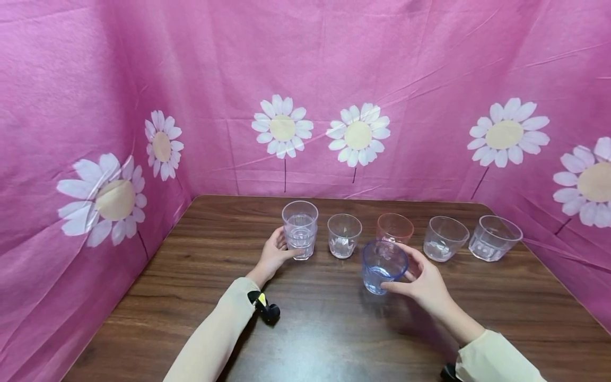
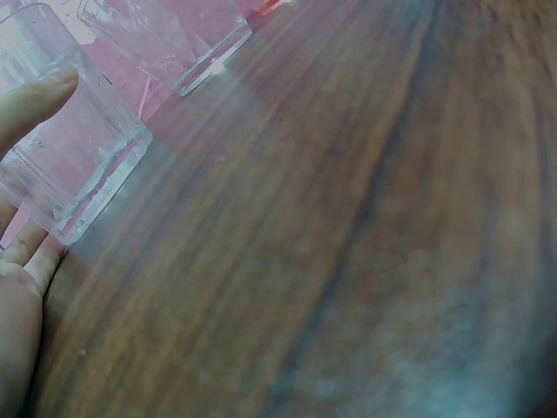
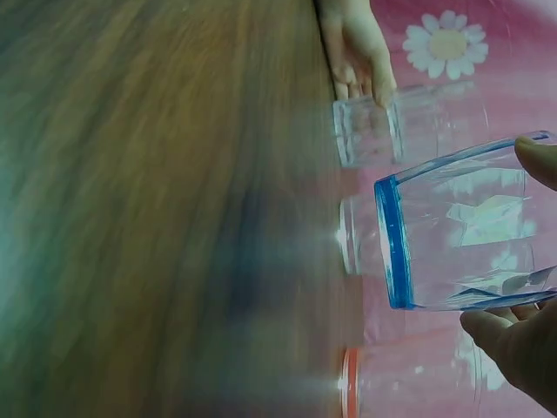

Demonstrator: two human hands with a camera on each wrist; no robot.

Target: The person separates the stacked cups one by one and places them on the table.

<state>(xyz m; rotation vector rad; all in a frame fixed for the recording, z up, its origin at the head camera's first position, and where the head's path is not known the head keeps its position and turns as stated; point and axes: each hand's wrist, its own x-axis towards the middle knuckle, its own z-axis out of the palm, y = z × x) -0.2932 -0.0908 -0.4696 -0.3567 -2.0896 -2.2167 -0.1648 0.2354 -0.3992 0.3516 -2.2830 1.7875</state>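
My left hand grips a clear ribbed cup that stands on the wooden table; it looks like two cups nested. In the left wrist view the thumb and fingers lie on either side of this clear cup. My right hand holds a blue-tinted cup by its sides, just in front of the row. In the right wrist view the blue cup sits tilted between my fingers, its base off the table.
A row of cups stands at the back: a clear one, a reddish one, and two wider clear ones. Pink daisy-print cloth walls the table on three sides.
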